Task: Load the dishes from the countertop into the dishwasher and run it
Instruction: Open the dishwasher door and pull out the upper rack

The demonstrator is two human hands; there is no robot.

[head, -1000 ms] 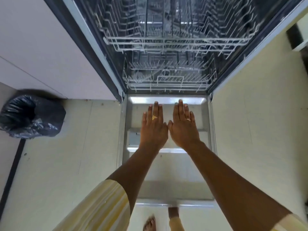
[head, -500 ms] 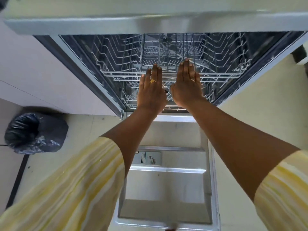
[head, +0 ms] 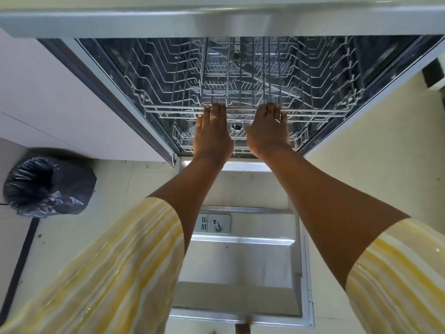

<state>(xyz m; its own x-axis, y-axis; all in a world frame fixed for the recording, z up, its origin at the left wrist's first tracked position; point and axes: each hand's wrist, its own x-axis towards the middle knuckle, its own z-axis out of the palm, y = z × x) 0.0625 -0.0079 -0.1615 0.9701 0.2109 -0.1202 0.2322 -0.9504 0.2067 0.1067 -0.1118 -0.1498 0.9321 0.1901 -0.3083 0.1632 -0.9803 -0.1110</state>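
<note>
1. Two hands work together: the left hand (head: 212, 138) and right hand (head: 267, 133) curl their fingers over the front rail of the upper rack (head: 313, 112), near its middle.
2. Below them the dishwasher door (head: 240, 266) lies folded down flat over the pale floor (head: 373, 153), under the countertop edge (head: 216, 20).
3. Well left of the door, a black bin bag (head: 48, 186) sits on the floor beside the cabinet front (head: 48, 92).

Dishwasher door (head: 240, 261) lies open, near centre. Behind it, upper rack (head: 168, 75) sits above lower rack (head: 185, 139); left hand (head: 212, 138) and right hand (head: 267, 133) grip its front rail. A bin (head: 48, 186) stands on the floor (head: 120, 189), left.
</note>
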